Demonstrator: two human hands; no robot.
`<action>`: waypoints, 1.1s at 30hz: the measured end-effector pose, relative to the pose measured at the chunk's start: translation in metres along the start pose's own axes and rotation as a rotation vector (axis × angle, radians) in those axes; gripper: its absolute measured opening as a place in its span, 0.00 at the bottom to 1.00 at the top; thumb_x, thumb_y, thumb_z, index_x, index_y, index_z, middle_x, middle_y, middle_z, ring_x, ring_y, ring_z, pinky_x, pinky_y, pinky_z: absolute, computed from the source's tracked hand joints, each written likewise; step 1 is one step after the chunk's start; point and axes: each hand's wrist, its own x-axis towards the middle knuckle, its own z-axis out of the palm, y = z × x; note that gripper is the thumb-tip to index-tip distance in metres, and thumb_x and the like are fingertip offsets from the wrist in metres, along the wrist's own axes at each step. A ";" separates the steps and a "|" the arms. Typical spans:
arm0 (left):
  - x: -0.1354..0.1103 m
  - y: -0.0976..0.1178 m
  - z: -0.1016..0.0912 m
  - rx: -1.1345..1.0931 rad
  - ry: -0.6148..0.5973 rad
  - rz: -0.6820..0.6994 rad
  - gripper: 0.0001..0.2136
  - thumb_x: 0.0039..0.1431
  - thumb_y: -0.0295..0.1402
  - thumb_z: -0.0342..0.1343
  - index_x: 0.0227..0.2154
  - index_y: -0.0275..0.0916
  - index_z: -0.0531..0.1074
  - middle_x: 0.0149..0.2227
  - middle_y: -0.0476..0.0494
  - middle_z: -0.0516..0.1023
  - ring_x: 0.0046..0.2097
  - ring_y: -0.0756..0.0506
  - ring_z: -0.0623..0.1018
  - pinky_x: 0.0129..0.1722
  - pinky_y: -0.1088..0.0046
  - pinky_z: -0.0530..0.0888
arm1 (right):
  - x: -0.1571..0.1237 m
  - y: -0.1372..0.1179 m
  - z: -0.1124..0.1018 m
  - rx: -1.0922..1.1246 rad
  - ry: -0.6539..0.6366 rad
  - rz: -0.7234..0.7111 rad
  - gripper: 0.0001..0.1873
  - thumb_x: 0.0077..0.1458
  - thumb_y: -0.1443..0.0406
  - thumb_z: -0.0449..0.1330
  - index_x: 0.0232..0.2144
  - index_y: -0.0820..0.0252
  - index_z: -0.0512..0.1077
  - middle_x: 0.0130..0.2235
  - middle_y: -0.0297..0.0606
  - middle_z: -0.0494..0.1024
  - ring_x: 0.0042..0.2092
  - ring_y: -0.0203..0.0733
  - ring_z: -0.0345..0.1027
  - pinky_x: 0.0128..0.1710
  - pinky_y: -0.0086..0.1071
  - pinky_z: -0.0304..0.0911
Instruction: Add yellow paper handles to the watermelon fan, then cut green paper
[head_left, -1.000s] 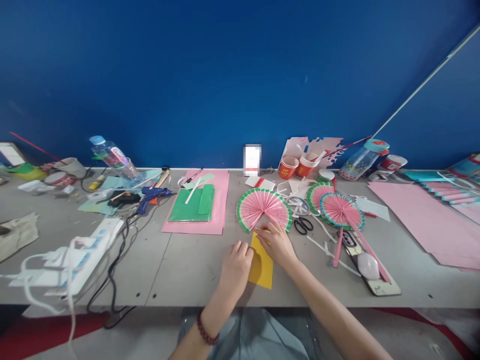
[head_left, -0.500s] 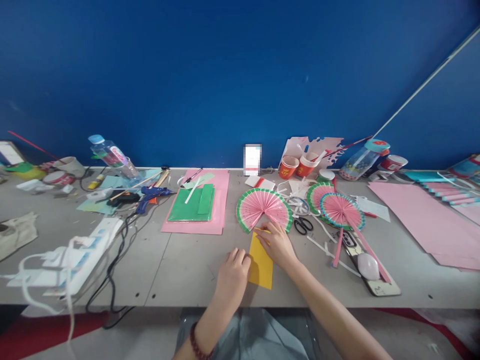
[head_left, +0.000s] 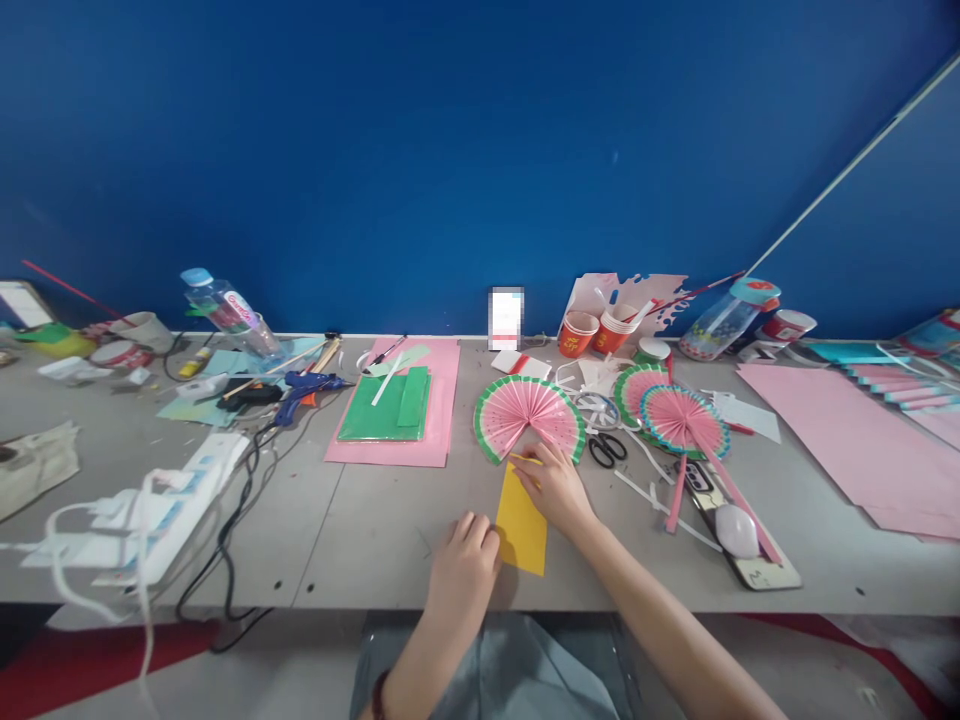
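Observation:
A strip of yellow paper (head_left: pixel 525 530) lies lengthwise on the table in front of me. My left hand (head_left: pixel 466 560) is closed at its lower left edge, fingers curled and pressed together. At the far end of the sheet, my right hand (head_left: pixel 556 488) is closed too, with thumb and fingertips on the upper left corner and the palm over the right edge. Just beyond the right fingers is a pink pleated paper fan (head_left: pixel 517 405) with a green rim. Black-handled scissors (head_left: pixel 607 450) rest to the right of that hand.
Left are green paper (head_left: pixel 382 415) on a pink sheet (head_left: pixel 442 400), a blue glue gun (head_left: pixel 304 390) and a power strip (head_left: pixel 184 515). Right are a blue-rimmed fan (head_left: pixel 686 420), a phone (head_left: pixel 765 570), pink paper (head_left: pixel 840 440) and red paper cups (head_left: pixel 577 335).
My left hand has slid a little toward me along the yellow paper's left edge. My right hand stays at the far end.

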 end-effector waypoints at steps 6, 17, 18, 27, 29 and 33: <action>-0.011 0.000 -0.001 0.022 -0.018 0.032 0.10 0.47 0.17 0.52 0.22 0.39 0.66 0.27 0.48 0.71 0.34 0.45 0.73 0.29 0.71 0.70 | 0.000 -0.001 0.000 0.015 0.001 0.008 0.13 0.58 0.67 0.55 0.43 0.51 0.76 0.39 0.40 0.72 0.44 0.46 0.64 0.44 0.39 0.62; -0.013 0.000 -0.024 -0.089 -0.143 0.046 0.08 0.52 0.19 0.50 0.25 0.39 0.67 0.28 0.49 0.71 0.34 0.45 0.73 0.30 0.70 0.71 | 0.001 -0.001 -0.001 0.053 -0.007 0.014 0.13 0.57 0.68 0.55 0.42 0.52 0.76 0.39 0.40 0.72 0.43 0.47 0.64 0.44 0.40 0.61; -0.009 0.000 -0.024 -0.100 -0.141 0.044 0.08 0.54 0.20 0.50 0.27 0.40 0.68 0.29 0.48 0.72 0.35 0.45 0.73 0.32 0.69 0.72 | 0.001 -0.001 -0.001 0.053 -0.005 0.017 0.12 0.57 0.68 0.56 0.42 0.53 0.76 0.39 0.40 0.72 0.43 0.46 0.64 0.44 0.40 0.61; 0.004 0.007 0.010 -0.101 -0.030 0.134 0.16 0.58 0.25 0.48 0.50 0.34 0.66 0.53 0.37 0.72 0.55 0.42 0.69 0.51 0.62 0.70 | 0.004 -0.010 -0.005 0.038 0.015 0.062 0.17 0.48 0.55 0.62 0.39 0.57 0.72 0.38 0.41 0.71 0.44 0.49 0.62 0.44 0.43 0.59; 0.000 0.010 0.012 -0.122 -0.034 0.117 0.17 0.58 0.25 0.48 0.50 0.34 0.66 0.53 0.37 0.72 0.55 0.42 0.70 0.51 0.62 0.70 | 0.003 -0.010 -0.006 0.055 -0.008 0.061 0.20 0.46 0.55 0.64 0.40 0.57 0.71 0.39 0.40 0.71 0.44 0.50 0.62 0.45 0.43 0.59; -0.003 0.013 0.012 -0.150 -0.036 0.087 0.18 0.58 0.25 0.47 0.52 0.33 0.65 0.53 0.35 0.72 0.55 0.41 0.70 0.51 0.61 0.71 | 0.002 -0.005 -0.008 0.131 -0.046 0.012 0.19 0.45 0.57 0.65 0.39 0.56 0.70 0.40 0.39 0.71 0.44 0.48 0.62 0.45 0.43 0.59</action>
